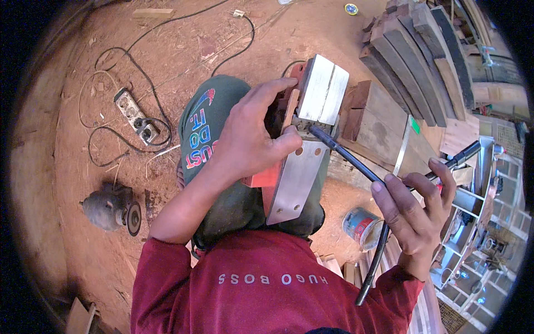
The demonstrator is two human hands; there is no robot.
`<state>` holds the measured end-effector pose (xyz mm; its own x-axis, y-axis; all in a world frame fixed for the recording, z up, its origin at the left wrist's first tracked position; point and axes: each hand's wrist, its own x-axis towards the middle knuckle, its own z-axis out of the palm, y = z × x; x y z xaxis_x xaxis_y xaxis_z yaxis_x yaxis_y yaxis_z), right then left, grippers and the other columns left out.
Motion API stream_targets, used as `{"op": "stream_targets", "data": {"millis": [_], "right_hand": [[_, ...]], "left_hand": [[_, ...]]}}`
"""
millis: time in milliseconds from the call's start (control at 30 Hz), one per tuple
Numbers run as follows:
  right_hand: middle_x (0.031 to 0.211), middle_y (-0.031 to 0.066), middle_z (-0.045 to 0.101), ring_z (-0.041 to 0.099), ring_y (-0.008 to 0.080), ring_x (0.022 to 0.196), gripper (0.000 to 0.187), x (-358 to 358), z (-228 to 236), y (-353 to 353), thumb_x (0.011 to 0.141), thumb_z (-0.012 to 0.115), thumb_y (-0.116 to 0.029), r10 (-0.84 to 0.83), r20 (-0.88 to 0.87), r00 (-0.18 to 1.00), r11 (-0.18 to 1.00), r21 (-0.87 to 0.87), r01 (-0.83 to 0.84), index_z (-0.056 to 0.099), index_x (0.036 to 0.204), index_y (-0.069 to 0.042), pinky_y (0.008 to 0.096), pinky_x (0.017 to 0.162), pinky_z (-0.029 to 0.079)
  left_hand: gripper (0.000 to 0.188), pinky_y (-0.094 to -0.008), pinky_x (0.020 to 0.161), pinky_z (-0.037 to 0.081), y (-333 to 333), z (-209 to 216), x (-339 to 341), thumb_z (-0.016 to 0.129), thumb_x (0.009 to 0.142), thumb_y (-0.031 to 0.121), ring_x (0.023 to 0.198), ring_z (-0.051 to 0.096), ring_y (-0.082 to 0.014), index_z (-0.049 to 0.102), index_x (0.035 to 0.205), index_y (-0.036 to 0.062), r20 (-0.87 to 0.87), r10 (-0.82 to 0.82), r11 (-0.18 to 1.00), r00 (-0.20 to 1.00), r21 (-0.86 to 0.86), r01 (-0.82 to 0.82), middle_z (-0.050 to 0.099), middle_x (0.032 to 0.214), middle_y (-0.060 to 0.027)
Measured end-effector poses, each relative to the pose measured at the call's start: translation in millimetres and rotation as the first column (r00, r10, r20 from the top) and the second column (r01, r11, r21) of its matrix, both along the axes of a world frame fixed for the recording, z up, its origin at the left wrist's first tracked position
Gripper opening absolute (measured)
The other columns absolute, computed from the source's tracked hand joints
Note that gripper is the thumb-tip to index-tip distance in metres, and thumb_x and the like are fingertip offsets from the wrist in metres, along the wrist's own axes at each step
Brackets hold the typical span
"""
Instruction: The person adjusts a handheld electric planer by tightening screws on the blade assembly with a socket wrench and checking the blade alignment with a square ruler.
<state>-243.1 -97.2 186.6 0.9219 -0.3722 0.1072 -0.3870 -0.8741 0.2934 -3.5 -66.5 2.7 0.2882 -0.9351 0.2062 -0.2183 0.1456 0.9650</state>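
Lettering [263,278] crosses your maroon shirt [245,309]; left hand [250,133] grips red metal-soled planer [295,181], axis up-right; right hand [414,217] holds black metal Y-wrench [350,156], tip up-left.

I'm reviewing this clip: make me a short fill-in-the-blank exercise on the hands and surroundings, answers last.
1. The black wrench is held in the person's ____ hand.
2. The power strip lies on the person's ____ side.
3. The bright patch on the wood is coloured ____.
4. The can stands on the person's ____ side.

Missing words: right; left; green; right.
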Motion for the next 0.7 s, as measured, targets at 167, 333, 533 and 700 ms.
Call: {"op": "stream_targets", "data": {"millis": [167,333,533,700], "right_hand": [[0.102,-0.0063,0.072,0.065,0.0181,0.088,0.034,4,-5,1,0.070,0.077,-0.014,0.040,0.035,0.999,0.999,0.006,-0.040,0.078,0.103,-0.022,0.0522,0.103,0.049],[0.102,-0.0051,0.071,0.064,0.0182,0.087,0.031,8,-3,0,0.073,0.075,-0.017,0.116,0.009,0.993,0.993,-0.018,-0.115,0.078,0.104,-0.020,0.0519,0.098,0.051],[0.102,-0.0049,0.070,0.063,0.0172,0.087,0.030,11,2,-2,0.076,0.073,-0.023,0.171,-0.041,0.984,0.984,-0.051,-0.173,0.079,0.104,-0.018,0.0512,0.095,0.051],[0.101,-0.0063,0.070,0.065,0.0161,0.091,0.027,13,5,5,0.078,0.072,-0.021,0.196,-0.072,0.978,0.973,-0.105,-0.203,0.079,0.104,-0.019,0.0520,0.098,0.048]], "left_hand": [[0.069,-0.0448,0.097,0.052,0,-2,-1,0.077,0.069,0.017,0.110,0.066,-0.0398,0.057,0.133,0.0020,-0.026,-0.021,1.000,0.999,-0.003,0.021,0.065,0.121,-0.0230],[0.069,-0.0451,0.096,0.052,1,-1,0,0.078,0.069,0.018,0.109,0.066,-0.0395,0.057,0.133,0.0021,-0.011,-0.009,1.000,1.000,-0.006,0.009,0.065,0.120,-0.0228],[0.070,-0.0453,0.096,0.052,2,0,0,0.078,0.068,0.019,0.108,0.066,-0.0393,0.057,0.133,0.0020,-0.006,-0.014,1.000,1.000,0.002,0.014,0.065,0.118,-0.0226],[0.071,-0.0453,0.096,0.052,1,-1,0,0.079,0.068,0.019,0.107,0.066,-0.0390,0.057,0.133,0.0018,-0.001,-0.011,1.000,1.000,-0.007,0.011,0.065,0.118,-0.0225]]}}
